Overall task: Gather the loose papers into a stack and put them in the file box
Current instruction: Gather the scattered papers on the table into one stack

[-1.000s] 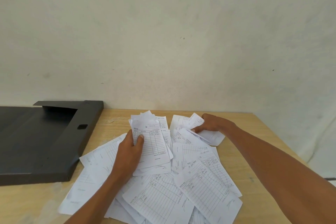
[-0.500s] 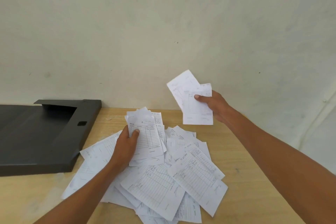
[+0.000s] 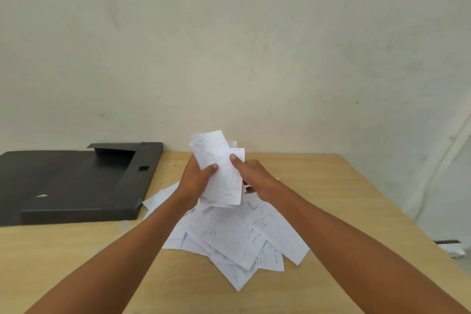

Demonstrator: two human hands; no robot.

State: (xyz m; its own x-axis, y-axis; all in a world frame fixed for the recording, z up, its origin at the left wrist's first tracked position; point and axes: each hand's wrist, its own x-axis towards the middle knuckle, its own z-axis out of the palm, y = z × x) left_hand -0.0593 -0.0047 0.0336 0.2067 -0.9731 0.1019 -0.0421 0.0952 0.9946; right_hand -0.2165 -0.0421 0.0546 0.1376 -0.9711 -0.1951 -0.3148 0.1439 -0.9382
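A light wooden tabletop [image 3: 344,199] carries a flat black file box [image 3: 71,186] at left and a pile of loose white printed papers [image 3: 237,234] beside it. Above the pile, the left hand [image 3: 195,181] and right hand [image 3: 254,178] both clasp a raised bundle of white sheets [image 3: 219,160].

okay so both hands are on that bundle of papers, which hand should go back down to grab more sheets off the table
Probably the right hand. Most of the loose papers spread toward its side of the table, below its wrist. The left hand wraps the bundle from beneath and could go on supporting it, nearer the file box.
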